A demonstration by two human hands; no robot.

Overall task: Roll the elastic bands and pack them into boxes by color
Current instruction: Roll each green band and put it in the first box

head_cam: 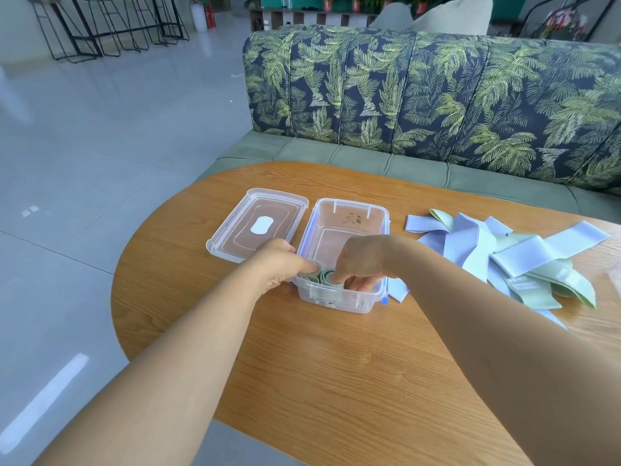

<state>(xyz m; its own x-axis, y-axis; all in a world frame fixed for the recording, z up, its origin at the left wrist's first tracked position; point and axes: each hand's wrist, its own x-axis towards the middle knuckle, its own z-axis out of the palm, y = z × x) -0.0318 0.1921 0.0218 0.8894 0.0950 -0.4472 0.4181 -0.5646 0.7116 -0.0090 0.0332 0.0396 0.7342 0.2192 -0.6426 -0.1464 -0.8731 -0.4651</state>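
Trouble from here would most likely be a roll springing open. Both hands are down in the near left corner of the clear box, and I judge the elastic springy enough to uncoil once the fingers let go, unless the rolls stand wedged against each other and the wall. The left hand curls its fingertips over the left green roll, tucked into that corner. The right hand pinches the right green roll just beside it, and the two rolls touch. A hasty lift could drag a roll out, or shove the light box across the tabletop, since nothing steadies it. The lid lies flat just left of the box. The loose pile of bands, blue and green mixed, lies to the right, and a blue band reaches right up to the box's right wall, where my forearm could snag it. Both thumbs are hidden, and I cannot tell through the cloudy wall whether the rolls rest on the box floor. The frame's right edge cuts off something clear near the pile. I make out no second box.
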